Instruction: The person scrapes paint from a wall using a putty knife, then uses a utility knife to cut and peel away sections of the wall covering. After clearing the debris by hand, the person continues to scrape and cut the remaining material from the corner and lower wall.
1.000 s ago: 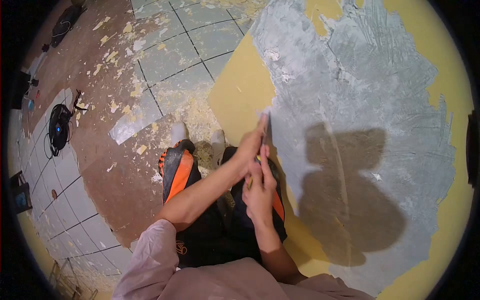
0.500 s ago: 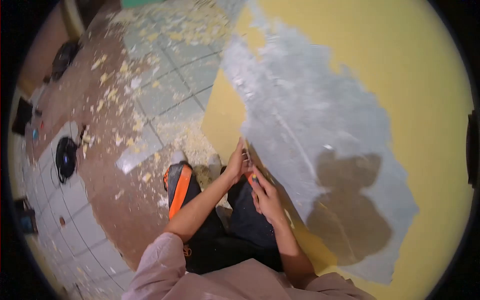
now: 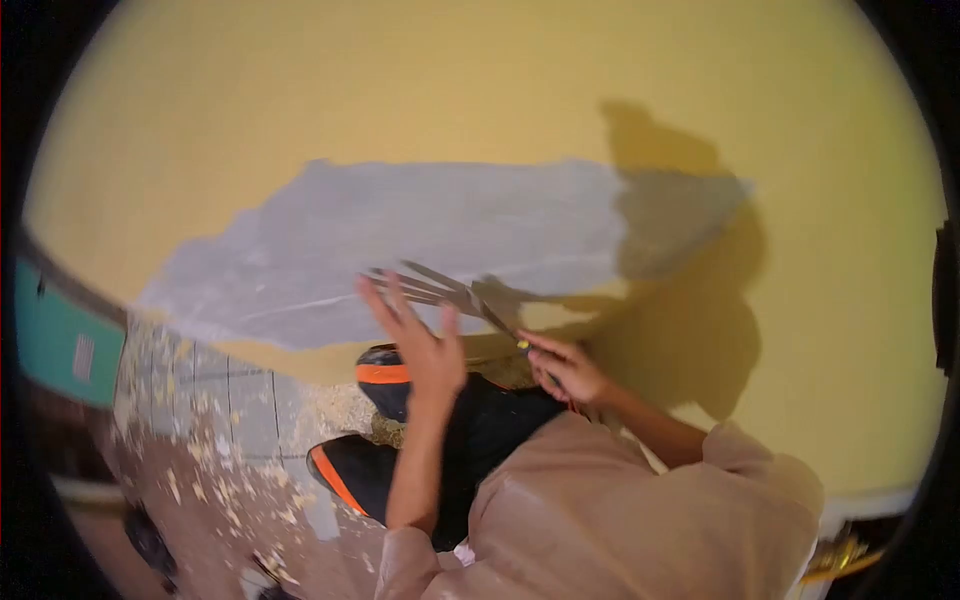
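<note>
My right hand is closed around the handle of a scraper, whose blade points up and left towards the wall. My left hand is raised beside the blade with its fingers spread, in front of a bare grey patch on the wall. Yellow paint surrounds the patch, with an uneven edge where the two meet. Shadows of the hands and scraper fall across the grey surface.
Paint flakes lie over the tiled floor and the brown covering. A green panel stands at the left. My bent legs in dark trousers with orange stripes are close to the wall.
My view has turned to face the wall. My hands were close together at the scraper; now the left is apart from it with fingers spread, while the right still holds the handle.
</note>
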A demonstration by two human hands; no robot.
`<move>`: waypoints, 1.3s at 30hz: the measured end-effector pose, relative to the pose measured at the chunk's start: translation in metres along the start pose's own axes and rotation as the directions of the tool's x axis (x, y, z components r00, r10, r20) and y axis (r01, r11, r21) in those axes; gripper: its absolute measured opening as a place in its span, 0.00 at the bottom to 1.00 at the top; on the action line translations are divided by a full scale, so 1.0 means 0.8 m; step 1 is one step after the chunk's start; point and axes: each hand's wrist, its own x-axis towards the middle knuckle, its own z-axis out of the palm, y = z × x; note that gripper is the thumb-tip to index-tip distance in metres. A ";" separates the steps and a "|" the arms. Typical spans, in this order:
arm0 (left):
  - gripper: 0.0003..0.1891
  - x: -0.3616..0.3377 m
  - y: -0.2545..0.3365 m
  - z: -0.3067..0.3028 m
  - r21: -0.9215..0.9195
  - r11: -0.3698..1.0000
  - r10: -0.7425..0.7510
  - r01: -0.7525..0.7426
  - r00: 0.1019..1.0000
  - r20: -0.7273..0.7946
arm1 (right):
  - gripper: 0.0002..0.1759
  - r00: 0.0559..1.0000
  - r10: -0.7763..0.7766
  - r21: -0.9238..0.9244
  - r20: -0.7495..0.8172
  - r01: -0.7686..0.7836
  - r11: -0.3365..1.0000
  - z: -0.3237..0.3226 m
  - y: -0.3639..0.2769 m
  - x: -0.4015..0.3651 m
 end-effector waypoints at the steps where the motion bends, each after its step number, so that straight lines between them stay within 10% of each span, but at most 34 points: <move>1: 0.34 0.021 -0.002 0.003 0.073 0.995 0.074 -0.072 0.997 -0.021 | 0.24 0.999 0.045 0.074 -0.018 -0.044 0.996 -0.029 0.004 -0.015; 5: 0.36 0.106 -0.072 -0.010 0.424 0.903 0.220 -0.064 0.918 -0.329 | 0.28 0.975 0.044 0.023 -0.216 -0.040 0.999 -0.137 0.000 -0.072; 10: 0.34 0.098 -0.111 -0.002 0.435 0.899 0.254 -0.046 0.864 -0.434 | 0.25 0.998 0.013 0.036 -0.055 -0.011 0.999 -0.176 -0.020 -0.051; 15: 0.33 -0.050 -0.058 0.000 -0.066 0.977 -0.193 0.203 0.972 0.132 | 0.25 0.972 -0.005 -0.090 0.236 0.027 0.996 -0.037 -0.027 0.062; 23: 0.33 -0.167 -0.123 -0.111 -0.476 0.578 -0.760 0.663 0.650 -0.016 | 0.29 0.870 0.071 -0.175 0.488 0.017 0.984 0.173 0.019 0.119; 29: 0.22 -0.210 -0.178 -0.174 -0.553 0.464 -0.867 0.692 0.481 -0.126 | 0.26 0.775 0.371 -0.496 0.512 -0.086 0.864 0.233 0.049 0.153; 32: 0.15 -0.231 -0.201 -0.226 -0.476 0.592 -0.798 0.650 0.392 -0.458 | 0.24 0.752 0.437 -0.608 0.494 -0.061 0.792 0.265 0.060 0.195; 39: 0.13 -0.189 -0.271 -0.299 -0.700 0.420 -0.907 0.577 0.266 -0.325 | 0.15 0.658 0.479 -0.616 0.581 -0.028 0.787 0.407 0.030 0.283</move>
